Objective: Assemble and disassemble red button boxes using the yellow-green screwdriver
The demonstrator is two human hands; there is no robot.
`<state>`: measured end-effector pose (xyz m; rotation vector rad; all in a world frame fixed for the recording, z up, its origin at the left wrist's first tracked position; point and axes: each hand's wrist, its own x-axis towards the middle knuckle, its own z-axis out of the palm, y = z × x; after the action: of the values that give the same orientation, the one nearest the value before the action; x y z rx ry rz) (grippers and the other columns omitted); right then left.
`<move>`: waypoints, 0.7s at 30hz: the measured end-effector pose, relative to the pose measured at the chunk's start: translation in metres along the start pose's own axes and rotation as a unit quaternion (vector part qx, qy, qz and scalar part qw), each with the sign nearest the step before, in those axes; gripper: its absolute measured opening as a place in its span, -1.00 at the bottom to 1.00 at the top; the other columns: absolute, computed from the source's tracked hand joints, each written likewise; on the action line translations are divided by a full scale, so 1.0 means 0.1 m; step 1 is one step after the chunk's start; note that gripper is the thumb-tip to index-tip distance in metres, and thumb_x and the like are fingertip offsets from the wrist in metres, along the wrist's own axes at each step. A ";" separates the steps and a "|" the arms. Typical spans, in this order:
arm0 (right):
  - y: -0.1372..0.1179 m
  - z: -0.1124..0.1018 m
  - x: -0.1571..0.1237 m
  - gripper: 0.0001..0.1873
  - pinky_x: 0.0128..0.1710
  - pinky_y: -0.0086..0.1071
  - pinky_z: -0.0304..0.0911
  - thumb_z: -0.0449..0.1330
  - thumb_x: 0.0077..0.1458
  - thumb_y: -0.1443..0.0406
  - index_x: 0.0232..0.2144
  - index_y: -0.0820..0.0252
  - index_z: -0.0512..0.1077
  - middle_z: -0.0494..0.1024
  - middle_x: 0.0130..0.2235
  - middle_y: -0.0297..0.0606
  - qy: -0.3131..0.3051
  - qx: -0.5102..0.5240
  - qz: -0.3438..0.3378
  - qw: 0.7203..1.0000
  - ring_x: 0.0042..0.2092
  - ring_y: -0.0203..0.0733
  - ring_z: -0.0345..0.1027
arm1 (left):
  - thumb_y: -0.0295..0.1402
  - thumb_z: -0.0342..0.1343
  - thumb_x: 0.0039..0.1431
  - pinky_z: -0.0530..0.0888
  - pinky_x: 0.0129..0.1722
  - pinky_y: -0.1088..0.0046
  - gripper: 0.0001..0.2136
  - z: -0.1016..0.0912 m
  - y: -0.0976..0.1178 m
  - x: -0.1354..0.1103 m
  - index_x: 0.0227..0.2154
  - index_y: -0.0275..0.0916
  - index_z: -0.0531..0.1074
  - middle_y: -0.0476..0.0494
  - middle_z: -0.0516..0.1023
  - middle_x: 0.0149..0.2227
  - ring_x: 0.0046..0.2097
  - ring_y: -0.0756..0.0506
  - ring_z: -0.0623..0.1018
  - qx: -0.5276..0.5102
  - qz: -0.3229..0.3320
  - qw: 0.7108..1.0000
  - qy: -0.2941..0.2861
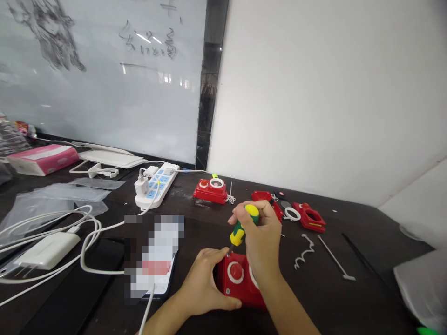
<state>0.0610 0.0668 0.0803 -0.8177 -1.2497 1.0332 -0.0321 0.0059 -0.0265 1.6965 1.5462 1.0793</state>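
Observation:
A red box with round red buttons in white rings (234,275) lies on the dark table (349,302) near its front edge. My left hand (204,284) wraps its left side, fingers closed on it. My right hand (260,242) grips a yellow and green screwdriver (242,225), held nearly upright with its tip down at the box's top left corner. My right wrist hides the box's right part.
Another red box (210,190) stands further back, with loose red parts (309,217), a white ring (292,214), a coiled white wire (303,251) and a metal rod (335,263) to the right. A power strip (157,185), white cables (70,228), plastic bags and a pink box (44,159) lie left.

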 end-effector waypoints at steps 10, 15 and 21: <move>0.04 -0.04 0.14 -0.78 -0.36 -0.37 0.34 0.19 -0.01 0.14 -0.34 0.15 0.40 0.53 -0.39 -0.34 -0.139 0.125 0.084 0.979 -0.43 -0.32 0.42 | -0.20 0.40 -0.57 0.31 0.00 0.10 -0.19 -0.02 0.03 0.01 -0.06 -0.29 0.38 -0.23 0.48 -0.13 -0.06 -0.31 0.39 0.002 0.011 1.000 -0.015; 0.08 0.07 -0.01 -0.76 -0.59 -0.56 0.12 0.17 0.01 0.14 -0.30 0.07 0.24 0.35 -0.53 -0.52 -0.007 0.083 0.048 0.995 -0.58 -0.46 0.18 | -0.20 0.40 -0.56 0.32 -0.01 0.14 -0.18 -0.03 0.04 0.01 -0.05 -0.30 0.37 -0.23 0.48 -0.12 -0.07 -0.30 0.39 0.001 0.008 1.000 -0.020; 0.11 0.05 -0.04 -0.72 -0.43 -0.45 0.26 0.29 -0.12 0.20 -0.40 0.15 0.27 0.44 -0.42 -0.40 0.032 0.037 0.018 0.999 -0.42 -0.34 0.36 | -0.20 0.40 -0.55 0.31 0.00 0.14 -0.14 -0.02 0.02 0.01 -0.01 -0.37 0.34 -0.28 0.45 -0.09 -0.05 -0.30 0.37 -0.003 0.002 1.000 -0.024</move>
<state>0.0537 0.0665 0.0695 -0.8114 -1.1400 1.0683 -0.0325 0.0066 -0.0235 1.7094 1.5084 1.0371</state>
